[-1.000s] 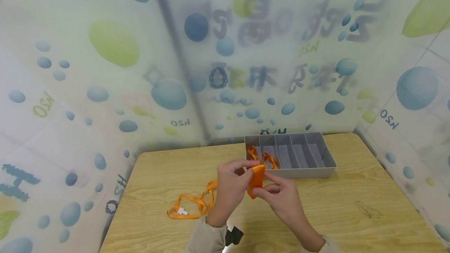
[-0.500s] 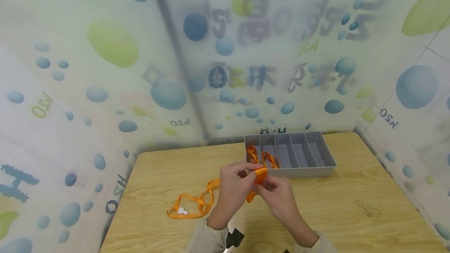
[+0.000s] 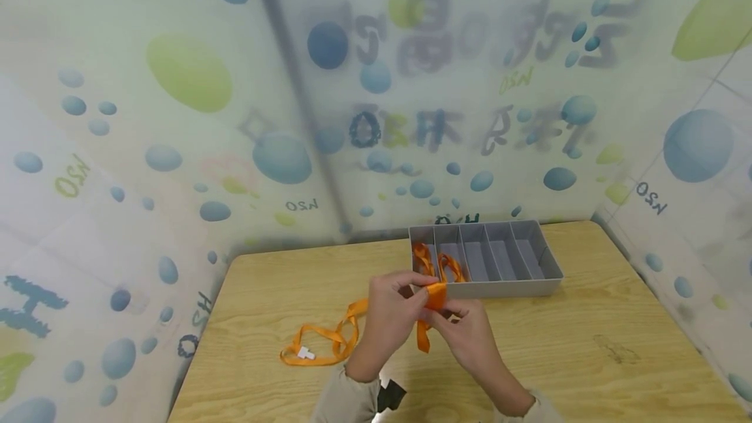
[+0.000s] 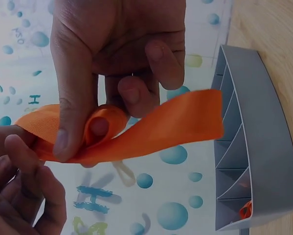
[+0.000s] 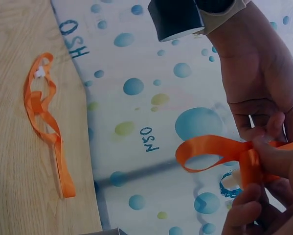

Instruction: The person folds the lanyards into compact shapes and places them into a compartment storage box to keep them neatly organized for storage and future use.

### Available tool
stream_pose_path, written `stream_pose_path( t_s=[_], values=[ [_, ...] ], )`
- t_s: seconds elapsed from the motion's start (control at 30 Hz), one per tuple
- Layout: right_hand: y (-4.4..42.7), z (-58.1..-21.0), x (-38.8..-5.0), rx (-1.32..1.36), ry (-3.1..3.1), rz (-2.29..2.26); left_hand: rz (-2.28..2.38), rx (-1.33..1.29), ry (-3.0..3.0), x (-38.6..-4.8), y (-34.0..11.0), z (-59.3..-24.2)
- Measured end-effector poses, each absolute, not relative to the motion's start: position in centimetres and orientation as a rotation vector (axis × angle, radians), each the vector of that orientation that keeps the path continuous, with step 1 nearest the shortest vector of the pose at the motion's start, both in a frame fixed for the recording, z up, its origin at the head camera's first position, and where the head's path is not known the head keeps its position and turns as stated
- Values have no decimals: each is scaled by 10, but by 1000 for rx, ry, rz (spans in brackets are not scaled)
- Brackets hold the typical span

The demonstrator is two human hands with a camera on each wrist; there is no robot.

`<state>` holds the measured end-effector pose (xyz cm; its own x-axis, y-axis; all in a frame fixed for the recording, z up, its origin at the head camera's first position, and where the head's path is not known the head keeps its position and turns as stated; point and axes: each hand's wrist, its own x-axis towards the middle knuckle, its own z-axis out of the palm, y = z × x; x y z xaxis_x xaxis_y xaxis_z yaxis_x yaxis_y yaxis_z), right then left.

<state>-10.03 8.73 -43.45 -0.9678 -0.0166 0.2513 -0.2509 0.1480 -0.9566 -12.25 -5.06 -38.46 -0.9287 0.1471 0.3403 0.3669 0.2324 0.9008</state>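
Observation:
Both hands work on a folded orange lanyard (image 3: 436, 294) in front of the tray. My left hand (image 3: 388, 312) pinches it between thumb and fingers. From the other side, my right hand (image 3: 470, 335) pinches the lower part of the same strap. The left wrist view shows a small rolled loop beneath the left thumb and a flat lanyard end (image 4: 190, 117) sticking out freely. In the right wrist view a loop (image 5: 205, 146) extends beyond the fingers, with a small white piece (image 5: 231, 180) beside the strap. Fingers partly hide the folds.
A grey divided tray (image 3: 499, 289) stands at the back of the wooden table (image 3: 587, 344). Its two leftmost compartments hold coiled orange lanyards (image 3: 451, 268). Another lanyard (image 3: 317, 362) with a white clip (image 3: 305, 352) lies loose on the left. A patterned curtain encloses the table.
My right hand has moved up and left, closer to my left hand. The strap has been folded over, and a lanyard end now hangs below the fingers.

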Motion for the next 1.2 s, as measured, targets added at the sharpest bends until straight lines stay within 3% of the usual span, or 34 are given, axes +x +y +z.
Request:
stream_pose_path(
  t_s=[0.67, 1.2],
  values=[
    [94, -442, -95, 311, -2221, 2079, -1320, -702, -2333, -122, -51, -397],
    [94, -443, -94, 387, -2180, 2188, -1292, -734, -2280, -125, -51, -400]
  ],
)
